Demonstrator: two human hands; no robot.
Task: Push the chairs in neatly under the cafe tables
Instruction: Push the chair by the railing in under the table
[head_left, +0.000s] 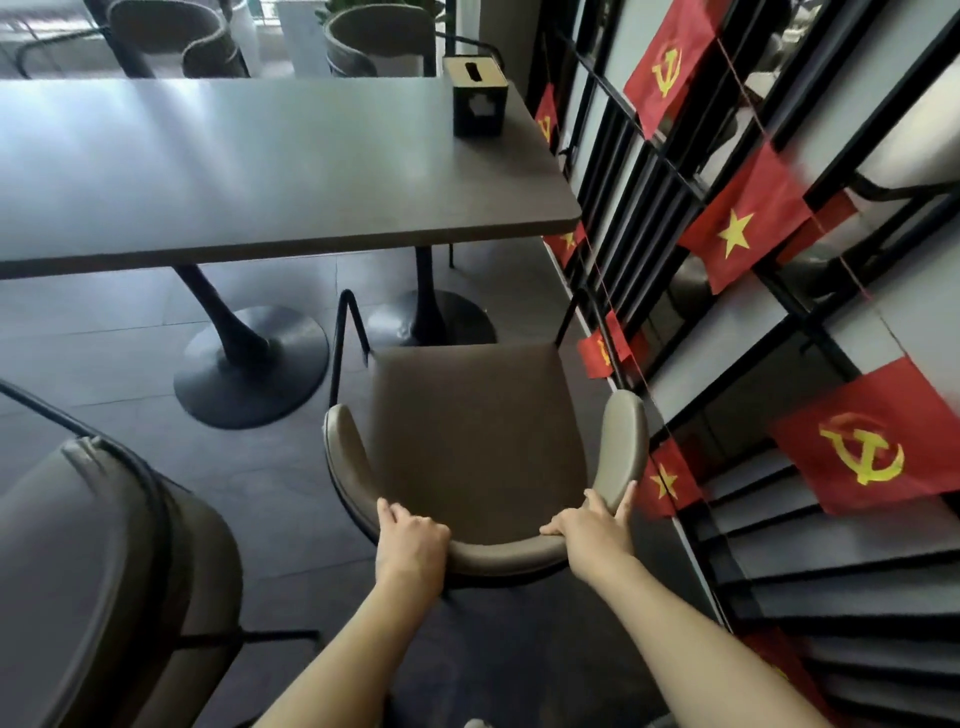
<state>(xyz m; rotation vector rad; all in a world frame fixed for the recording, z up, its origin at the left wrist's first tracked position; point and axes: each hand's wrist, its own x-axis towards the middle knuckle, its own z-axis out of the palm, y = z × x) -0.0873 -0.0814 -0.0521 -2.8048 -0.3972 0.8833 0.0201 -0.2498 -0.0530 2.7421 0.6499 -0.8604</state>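
Observation:
A brown padded chair (475, 421) with a curved backrest and black metal legs stands on the floor in front of me, facing the long grey cafe table (249, 171). Its seat lies short of the table's near edge, not under it. My left hand (410, 540) grips the left part of the backrest. On the backrest's right curve, my right hand (592, 525) holds on with fingers wrapped over the top. Two black pedestal bases (252, 364) hold the table up.
A second brown chair (104, 571) stands close at my lower left. Two more chairs (379, 36) sit at the table's far side. A dark tissue box (475, 96) rests on the table's right end. A black railing (649, 208) with red flags runs close along the right.

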